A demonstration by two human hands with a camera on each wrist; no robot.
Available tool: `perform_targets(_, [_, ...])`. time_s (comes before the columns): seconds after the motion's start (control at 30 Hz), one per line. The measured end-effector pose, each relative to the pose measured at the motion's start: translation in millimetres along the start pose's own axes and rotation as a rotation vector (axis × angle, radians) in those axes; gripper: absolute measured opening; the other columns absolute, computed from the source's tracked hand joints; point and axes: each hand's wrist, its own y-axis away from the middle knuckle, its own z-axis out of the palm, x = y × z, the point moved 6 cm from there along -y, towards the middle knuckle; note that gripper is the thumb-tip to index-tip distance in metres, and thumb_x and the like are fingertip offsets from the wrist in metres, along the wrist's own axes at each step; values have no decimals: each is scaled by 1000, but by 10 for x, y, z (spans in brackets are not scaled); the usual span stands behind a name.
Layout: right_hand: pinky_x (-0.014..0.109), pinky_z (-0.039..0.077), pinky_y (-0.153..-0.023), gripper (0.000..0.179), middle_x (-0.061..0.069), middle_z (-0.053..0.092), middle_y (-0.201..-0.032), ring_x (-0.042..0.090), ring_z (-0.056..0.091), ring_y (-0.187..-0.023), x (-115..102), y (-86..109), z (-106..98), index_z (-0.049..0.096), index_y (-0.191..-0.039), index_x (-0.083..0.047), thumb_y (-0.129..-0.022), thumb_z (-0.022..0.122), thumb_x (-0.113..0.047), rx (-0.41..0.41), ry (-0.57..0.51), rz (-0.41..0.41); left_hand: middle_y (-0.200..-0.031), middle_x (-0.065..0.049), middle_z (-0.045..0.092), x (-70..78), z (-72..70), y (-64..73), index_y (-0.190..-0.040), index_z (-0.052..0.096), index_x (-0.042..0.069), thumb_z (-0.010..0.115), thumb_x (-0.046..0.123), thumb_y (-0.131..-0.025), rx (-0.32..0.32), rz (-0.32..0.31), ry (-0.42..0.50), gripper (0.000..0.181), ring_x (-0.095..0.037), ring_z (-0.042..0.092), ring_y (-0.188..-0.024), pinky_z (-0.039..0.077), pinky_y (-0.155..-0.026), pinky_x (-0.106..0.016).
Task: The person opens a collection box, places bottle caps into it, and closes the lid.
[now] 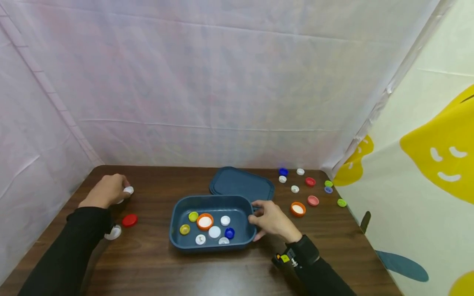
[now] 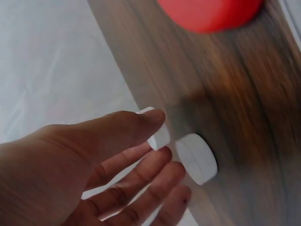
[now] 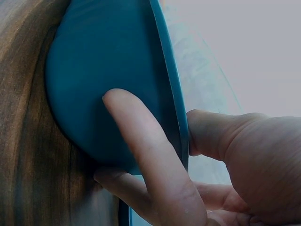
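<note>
In the head view, my left hand (image 1: 105,191) is over the table's left side, pinching a white bottle cap (image 1: 128,190) between thumb and finger. A second white cap (image 2: 197,159) stands just past the fingertips in the left wrist view. Nearer the forearm lie a red cap (image 1: 130,220) and a larger whitish cap (image 1: 113,232), the latter partly behind the sleeve. My right hand (image 1: 275,221) grips the right end of a dark blue box (image 1: 211,248), its thumb over the rim and fingers along the outer wall (image 3: 108,56). Several yellow, white, blue and orange caps lie inside the box.
Behind the box lies its blue lid (image 1: 242,183). Several loose caps are spread over the table's right side, among them an orange-and-white one (image 1: 298,209) and a pink one (image 1: 312,200). White cloth (image 1: 222,82) hangs along the table's back and sides.
</note>
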Motion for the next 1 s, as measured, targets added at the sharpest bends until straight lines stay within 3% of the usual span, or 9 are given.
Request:
perform_targets(0.23, [45, 73, -66, 64, 28, 82, -130, 31, 87, -77, -18, 3, -1, 54, -166, 7, -108, 77, -6, -2, 6, 7, -102, -26, 77, 215, -18, 22, -114, 73, -12, 82, 9, -104, 44, 43, 26, 25, -38, 72, -89, 62, -84, -58])
perform_targets(0.5, [45, 72, -66, 65, 29, 81, -135, 32, 87, -77, -14, 5, 2, 54, -167, 7, -108, 78, -7, 4, 12, 17, -105, -26, 80, 641, -35, 70, -115, 75, -11, 86, 7, -101, 77, 115, 42, 25, -39, 76, -95, 65, -87, -59])
perform_targets(0.67, [47, 73, -68, 65, 29, 81, -133, 33, 88, -78, -15, 5, -4, 53, -167, 8, -109, 77, -7, -8, 3, 10, -109, -24, 79, 975, -6, 142, -120, 76, -8, 89, 6, -101, 77, 151, 54, 28, -37, 77, -99, 67, -87, -55])
perform_targets(0.87, [44, 73, -68, 65, 26, 82, -129, 30, 88, -79, 14, -18, -13, 52, -166, 9, -110, 77, -12, -40, 7, -22, -105, -16, 76, 1499, 32, 332, -118, 79, -4, 95, 8, -97, 133, 276, 43, 29, -28, 76, -94, 67, -82, -49])
perform_targets(1.0, [45, 73, -67, 65, 28, 81, -132, 33, 88, -78, -17, -1, -9, 53, -167, 8, -108, 78, -8, -15, 8, 12, -107, -11, 75, 1808, 139, 468, -120, 80, 1, 96, 9, -96, 103, 327, 40, 30, -22, 75, -94, 68, -81, -43])
